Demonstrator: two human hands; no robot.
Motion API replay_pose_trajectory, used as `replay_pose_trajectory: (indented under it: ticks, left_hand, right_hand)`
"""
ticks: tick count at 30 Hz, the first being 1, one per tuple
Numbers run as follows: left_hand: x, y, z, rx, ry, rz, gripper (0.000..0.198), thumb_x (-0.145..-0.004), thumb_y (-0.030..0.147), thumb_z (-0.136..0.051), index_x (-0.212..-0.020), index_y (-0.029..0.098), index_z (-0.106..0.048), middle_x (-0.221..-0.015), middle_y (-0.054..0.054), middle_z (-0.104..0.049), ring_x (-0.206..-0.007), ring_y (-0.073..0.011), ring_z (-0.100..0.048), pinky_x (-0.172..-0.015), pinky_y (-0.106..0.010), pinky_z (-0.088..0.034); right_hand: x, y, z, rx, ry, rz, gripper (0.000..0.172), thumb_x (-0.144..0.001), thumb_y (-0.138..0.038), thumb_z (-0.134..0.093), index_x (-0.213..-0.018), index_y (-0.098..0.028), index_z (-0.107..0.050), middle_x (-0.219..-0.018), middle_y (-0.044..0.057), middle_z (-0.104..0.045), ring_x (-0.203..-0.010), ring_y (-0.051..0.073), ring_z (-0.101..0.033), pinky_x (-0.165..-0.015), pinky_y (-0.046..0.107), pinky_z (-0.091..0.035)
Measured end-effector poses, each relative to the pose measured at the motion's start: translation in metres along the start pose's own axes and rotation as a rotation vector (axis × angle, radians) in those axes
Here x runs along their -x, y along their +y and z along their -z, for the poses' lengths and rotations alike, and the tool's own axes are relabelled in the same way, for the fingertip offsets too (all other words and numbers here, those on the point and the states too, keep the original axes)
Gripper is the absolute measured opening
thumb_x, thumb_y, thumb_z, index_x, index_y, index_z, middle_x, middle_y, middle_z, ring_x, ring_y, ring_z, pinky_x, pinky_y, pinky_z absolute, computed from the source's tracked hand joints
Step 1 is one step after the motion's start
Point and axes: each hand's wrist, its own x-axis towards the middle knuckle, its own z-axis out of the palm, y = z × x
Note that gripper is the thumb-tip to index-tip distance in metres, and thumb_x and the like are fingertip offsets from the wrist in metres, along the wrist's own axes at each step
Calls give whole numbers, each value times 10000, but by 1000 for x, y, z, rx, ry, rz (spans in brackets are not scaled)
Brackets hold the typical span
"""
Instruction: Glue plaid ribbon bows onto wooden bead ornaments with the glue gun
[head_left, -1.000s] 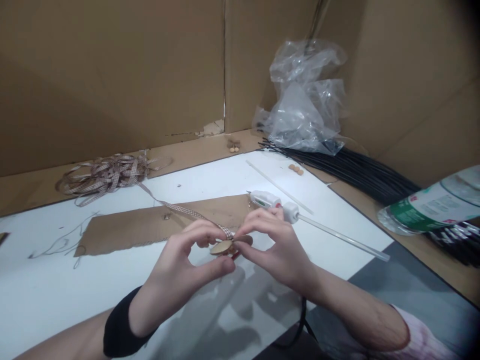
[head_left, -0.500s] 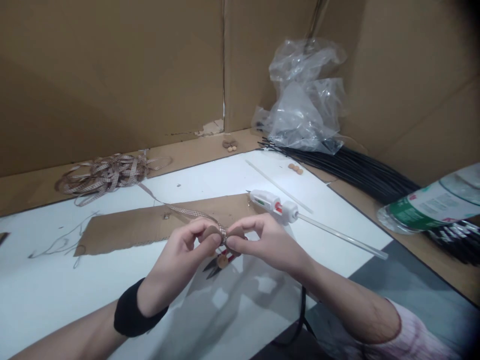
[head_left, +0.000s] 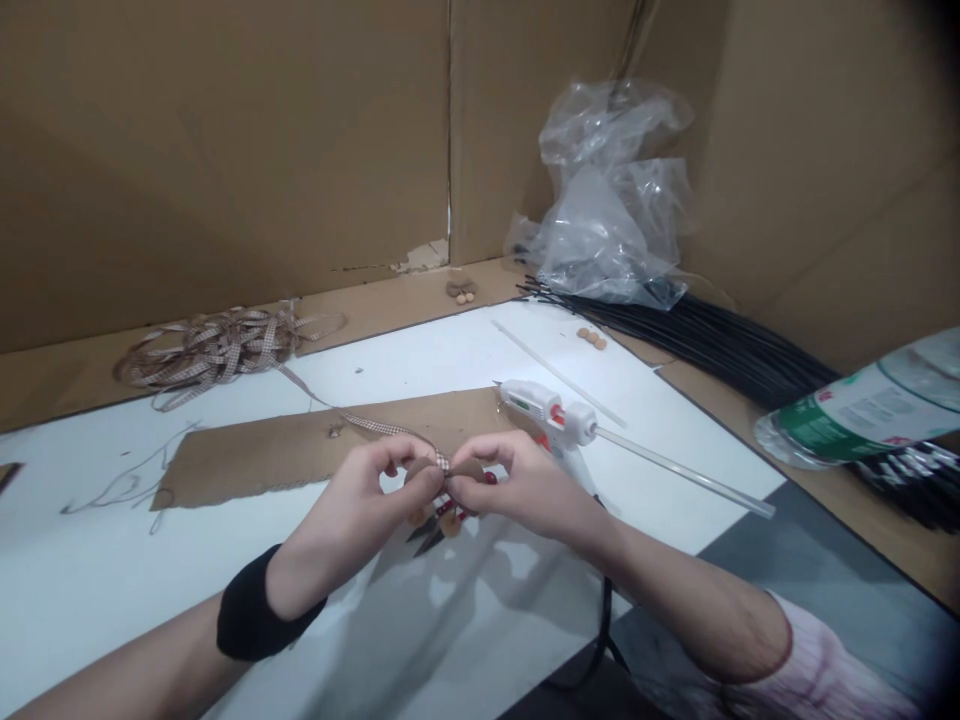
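My left hand (head_left: 367, 505) and my right hand (head_left: 529, 485) meet over the white board, thumbs and forefingers pinched. Between them is a small brown bow (head_left: 469, 468), each hand gripping one side near its middle. A brown checked ribbon (head_left: 382, 426) runs up to the bow's centre from the left; its end is hidden by the fingers. Round wooden discs (head_left: 450, 524) hang below the bow. Under the hands lie scissors (head_left: 427, 538) with dark blades and red on the handles, partly covered.
A glue gun (head_left: 536, 405) with a clear stick lies right of a cardboard strip (head_left: 247, 460). Tangled ribbon (head_left: 217, 350) sits at back left. Another small bow (head_left: 460, 291), wooden discs (head_left: 592, 338), black rods (head_left: 705, 325), a plastic bag (head_left: 607, 210) and a bottle (head_left: 862, 405) lie behind and right.
The fingertips have drawn slightly closer together over the bow's middle, and the left wrist has shifted a little left. Both hands keep their pinch on the bow.
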Motion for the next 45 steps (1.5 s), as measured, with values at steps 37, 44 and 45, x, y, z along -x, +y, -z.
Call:
replay_pose_trajectory:
  ticks: [37, 44, 45]
  left_hand:
    - [-5, -1, -7, 196, -25, 111, 193, -784, 253, -496, -617, 156, -480, -515, 47, -494, -491, -83, -468, -493, -185, -365]
    - [-6, -7, -7, 171, 7, 38, 182, -805, 267, -491, -664, 152, -485, -531, 47, -500, -506, -77, -459, -506, -183, -361]
    - [-6, -8, -6, 166, 8, 22, 170, -807, 270, -492, -683, 154, -490, -536, 47, -503, -513, -80, -464, -510, -185, -364]
  right_hand:
    - [-9, 15, -3, -343, -28, -62, 163, -722, -312, -626, -714, -162, -560, -575, -35, -515, -518, 78, -483, -492, 197, -396]
    - [-11, 12, 4, -333, -120, -70, 193, -694, -319, -655, -743, -145, -587, -565, -41, -527, -529, 80, -514, -514, 210, -418]
    - [-11, 12, 5, -331, -114, -64, 186, -692, -310, -658, -741, -144, -590, -558, -44, -525, -523, 76, -511, -510, 206, -416]
